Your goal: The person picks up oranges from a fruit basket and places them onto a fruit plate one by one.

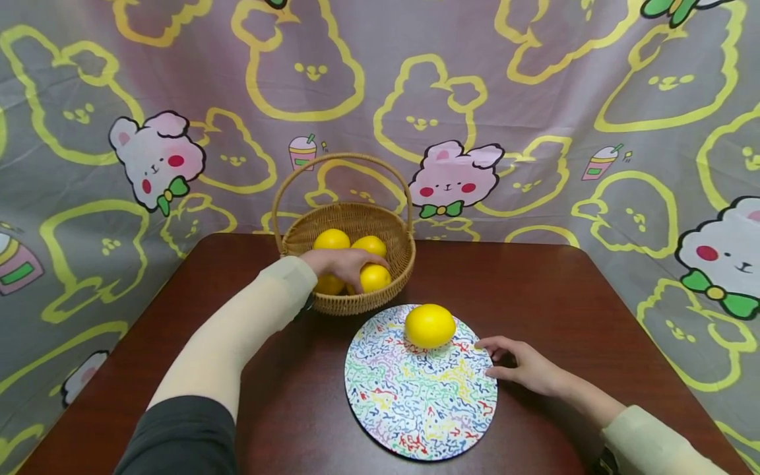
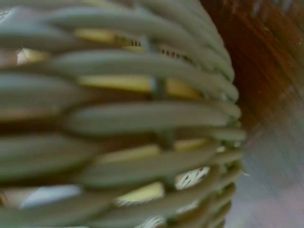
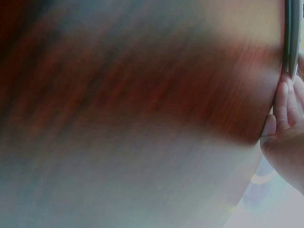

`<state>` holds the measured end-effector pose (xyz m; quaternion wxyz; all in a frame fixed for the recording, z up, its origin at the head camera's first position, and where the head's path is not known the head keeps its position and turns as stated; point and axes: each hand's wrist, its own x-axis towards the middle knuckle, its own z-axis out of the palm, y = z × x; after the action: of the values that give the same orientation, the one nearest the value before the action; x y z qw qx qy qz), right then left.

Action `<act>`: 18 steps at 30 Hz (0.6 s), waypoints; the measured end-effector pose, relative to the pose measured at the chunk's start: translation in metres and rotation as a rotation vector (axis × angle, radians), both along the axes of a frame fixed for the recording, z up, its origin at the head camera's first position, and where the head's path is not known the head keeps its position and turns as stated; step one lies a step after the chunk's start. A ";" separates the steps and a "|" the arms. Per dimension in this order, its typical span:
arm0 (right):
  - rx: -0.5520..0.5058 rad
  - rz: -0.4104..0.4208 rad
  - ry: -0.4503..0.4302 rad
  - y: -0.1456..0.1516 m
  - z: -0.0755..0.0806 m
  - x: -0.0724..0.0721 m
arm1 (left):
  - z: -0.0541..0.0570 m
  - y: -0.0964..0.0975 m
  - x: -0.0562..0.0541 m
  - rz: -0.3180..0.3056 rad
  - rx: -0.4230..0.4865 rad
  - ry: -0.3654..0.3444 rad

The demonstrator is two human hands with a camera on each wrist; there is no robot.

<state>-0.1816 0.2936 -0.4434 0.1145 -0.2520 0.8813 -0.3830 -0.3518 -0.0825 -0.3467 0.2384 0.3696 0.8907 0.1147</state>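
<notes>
Inside the wicker basket (image 1: 338,305) at the back, my left hand (image 1: 341,264) grips a lemon (image 1: 376,279), fingers over its top and thumb on its near left side. Several more lemons (image 1: 331,239) lie around that hand. A single lemon (image 1: 430,326) sits on the far part of a round board (image 1: 410,396) with a multicoloured squiggle pattern. At the board's right edge is my right hand (image 1: 525,366), its fingertips and thumb touching the rim, nothing held. Basket weave (image 2: 142,114) fills most of the left wrist view; the right hand (image 3: 287,123) shows beside the board's edge in the right wrist view.
A dark red-brown table (image 1: 285,409) carries everything. The basket's tall arched handle (image 1: 343,157) rises above the left hand. Behind the table hangs a grey-pink cloth (image 1: 368,39) printed with cartoon rabbits.
</notes>
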 end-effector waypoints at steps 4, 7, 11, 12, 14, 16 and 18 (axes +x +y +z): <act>0.001 0.001 0.002 -0.001 0.000 0.000 | 0.002 0.000 0.001 -0.002 0.028 0.011; 0.001 0.002 0.004 -0.001 0.000 -0.001 | 0.004 -0.002 0.002 0.007 0.058 0.014; -0.004 0.005 0.006 -0.001 0.000 0.000 | 0.007 -0.003 0.002 0.017 0.093 0.008; -0.004 0.006 0.008 -0.002 0.000 0.000 | 0.008 -0.003 0.002 0.018 0.099 0.008; -0.006 0.007 0.011 -0.002 0.000 0.000 | 0.009 -0.004 0.002 0.025 0.112 0.003; -0.003 0.002 0.010 -0.001 0.000 0.000 | 0.010 -0.005 0.002 0.031 0.129 -0.002; -0.001 -0.003 0.003 -0.001 0.000 0.000 | 0.010 -0.006 0.002 0.034 0.141 -0.006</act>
<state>-0.1821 0.2927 -0.4432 0.1126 -0.2511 0.8817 -0.3833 -0.3500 -0.0884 -0.3365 0.2123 0.3702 0.8858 0.1822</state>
